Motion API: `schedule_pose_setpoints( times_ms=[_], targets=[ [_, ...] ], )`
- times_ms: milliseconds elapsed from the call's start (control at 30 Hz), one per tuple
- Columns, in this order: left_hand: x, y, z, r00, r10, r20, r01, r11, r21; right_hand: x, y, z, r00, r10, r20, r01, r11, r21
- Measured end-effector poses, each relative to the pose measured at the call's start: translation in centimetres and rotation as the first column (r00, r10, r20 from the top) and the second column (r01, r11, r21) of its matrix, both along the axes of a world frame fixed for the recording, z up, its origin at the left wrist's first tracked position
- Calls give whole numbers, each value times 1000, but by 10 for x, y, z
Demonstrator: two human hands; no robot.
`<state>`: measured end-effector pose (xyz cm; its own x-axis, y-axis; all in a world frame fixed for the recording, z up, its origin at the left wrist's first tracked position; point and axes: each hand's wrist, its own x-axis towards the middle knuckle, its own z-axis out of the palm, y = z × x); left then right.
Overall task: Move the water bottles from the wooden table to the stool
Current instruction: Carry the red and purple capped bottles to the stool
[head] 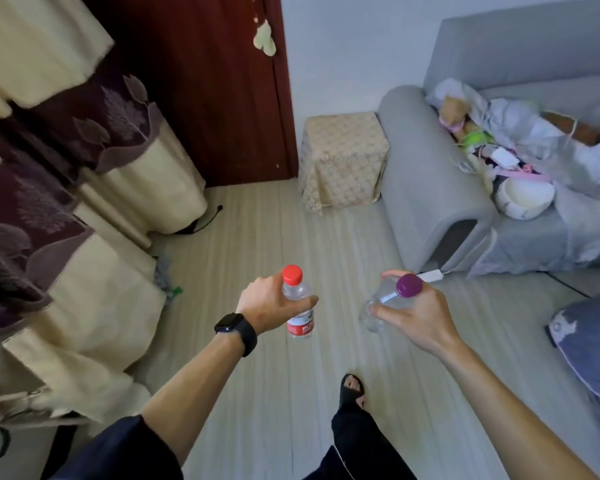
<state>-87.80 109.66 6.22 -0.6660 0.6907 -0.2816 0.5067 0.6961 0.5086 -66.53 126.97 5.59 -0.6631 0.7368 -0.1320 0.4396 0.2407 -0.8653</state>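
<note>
— Bottles? Red-capped bottle (pixel 298 306) clasped by left hand (pixel 269 306); purple-capped bottle (pixel 388 299) gripped in right hand (pixel 416 317), both mid-air, near.

— Advice? Carry upright toward cloth-covered stool (pixel 343 157), far, left of sofa (pixel 437 181); set down apart.

— Looks? Clear plastic, red label, other tilted.

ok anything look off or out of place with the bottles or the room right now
Nothing spilled or damaged. Both caps are on: the red-capped bottle is upright in the left hand, while the purple-capped bottle is tilted in the right hand. The only mess is the pile of clothes and bags on the grey sofa.
</note>
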Motion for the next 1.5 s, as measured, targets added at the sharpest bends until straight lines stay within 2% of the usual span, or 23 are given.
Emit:
schedule_pose_setpoints(
  times_ms=[367, 667, 867, 1167, 1400, 1500],
  targets=[
    [-171, 182, 15, 994, 105, 28, -105, 994, 6, -177, 207, 7, 999, 26, 33, -26, 1000, 12],
    [-322, 335, -23, 994, 50, 93, -49, 999, -10, -314, 350, -20, 996, -23, 90, 26, 999, -35],
    [-416, 455, -25, 994, -17, 104, 19, 1000, -24, -386, 446, -11, 991, -71, 117, 79, 995, -64],
    [-503, 614, -56, 979, 5, 202, 4, 999, -45, -463, 600, -49, 973, -129, 192, 147, 985, -85],
    [-542, 725, -79, 958, 90, 272, -68, 994, -92, -523, 716, -67, 940, 2, 341, 59, 984, -169],
    [-560, 763, -93, 935, 155, 319, -138, 988, -75, -547, 759, -81, 933, 48, 357, 23, 981, -190]
  ],
)
